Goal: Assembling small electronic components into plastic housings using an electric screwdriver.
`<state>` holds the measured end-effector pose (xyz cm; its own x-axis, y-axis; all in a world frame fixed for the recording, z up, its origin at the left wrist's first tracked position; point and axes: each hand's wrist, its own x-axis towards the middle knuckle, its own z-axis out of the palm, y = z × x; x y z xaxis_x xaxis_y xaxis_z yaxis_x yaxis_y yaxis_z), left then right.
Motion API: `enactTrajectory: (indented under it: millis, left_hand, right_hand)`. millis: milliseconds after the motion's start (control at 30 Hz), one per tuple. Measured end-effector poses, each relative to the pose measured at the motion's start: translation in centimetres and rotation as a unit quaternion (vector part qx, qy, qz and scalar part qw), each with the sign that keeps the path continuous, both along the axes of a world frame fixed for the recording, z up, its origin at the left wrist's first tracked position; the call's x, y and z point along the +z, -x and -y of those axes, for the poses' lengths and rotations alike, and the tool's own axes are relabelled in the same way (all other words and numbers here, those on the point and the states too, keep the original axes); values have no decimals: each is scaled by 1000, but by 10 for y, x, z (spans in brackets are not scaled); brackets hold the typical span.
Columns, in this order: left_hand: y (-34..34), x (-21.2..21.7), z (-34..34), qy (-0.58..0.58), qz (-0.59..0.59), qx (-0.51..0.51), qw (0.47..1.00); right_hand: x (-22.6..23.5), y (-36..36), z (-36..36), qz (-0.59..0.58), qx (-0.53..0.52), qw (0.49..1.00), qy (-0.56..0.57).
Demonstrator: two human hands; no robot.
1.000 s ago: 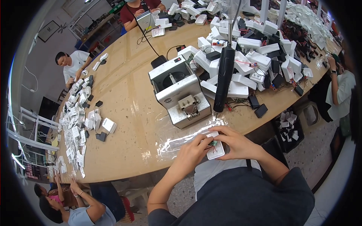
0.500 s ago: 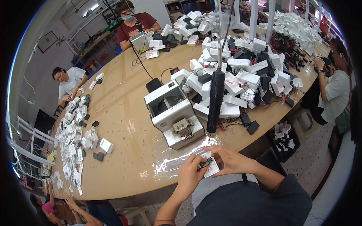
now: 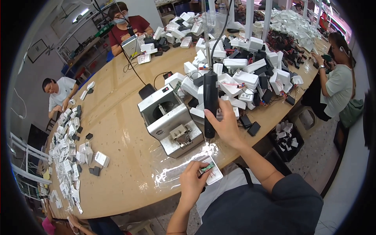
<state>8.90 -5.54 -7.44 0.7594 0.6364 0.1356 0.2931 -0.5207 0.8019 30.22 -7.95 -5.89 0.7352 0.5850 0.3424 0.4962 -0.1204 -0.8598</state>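
My left hand (image 3: 191, 182) is closed at the table's near edge on a white plastic casing (image 3: 214, 177), open side up. A small green circuit board (image 3: 208, 167) lies in it, by my thumb and fingertips, with thin red wires below. My right hand (image 3: 227, 125) is around a black electric screwdriver (image 3: 210, 92), which hangs upright from a coil spring. The thumb crosses its front; the other fingers are partly hidden behind it. Just left of the screwdriver stands a metal screw feeder (image 3: 169, 121), with an open top and a small block on its front.
White casings (image 3: 235, 62) and black boxes with wires are heaped behind the screwdriver. More white parts (image 3: 68, 156) lie along the table's left side. A black crate (image 3: 288, 139) of white pieces stands on the floor at right. Several people sit or stand around the table (image 3: 121, 168).
My right hand has left the casing and moved up to the screwdriver, taking hold of it. My left hand keeps the casing and board. The whole view has shifted slightly.
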Motion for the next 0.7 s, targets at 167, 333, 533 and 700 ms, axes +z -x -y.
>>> enactTrajectory:
  millis: [167,333,533,700]
  left_hand:
    - [-5,2,0,-10,-4,-6,1000]
    - [-1,0,-5,-3,9,-7,1000]
    - [1,-2,4,6,24,-18,1000]
    - [1,-14,8,-57,8,0,998]
  right_hand:
    - [5,9,-7,-99,116,921,-358]
    - [72,21,-17,-149,195,900,-361]
    - [75,30,-50,-213,318,829,-409]
    - [70,42,-64,-276,300,835,-369]
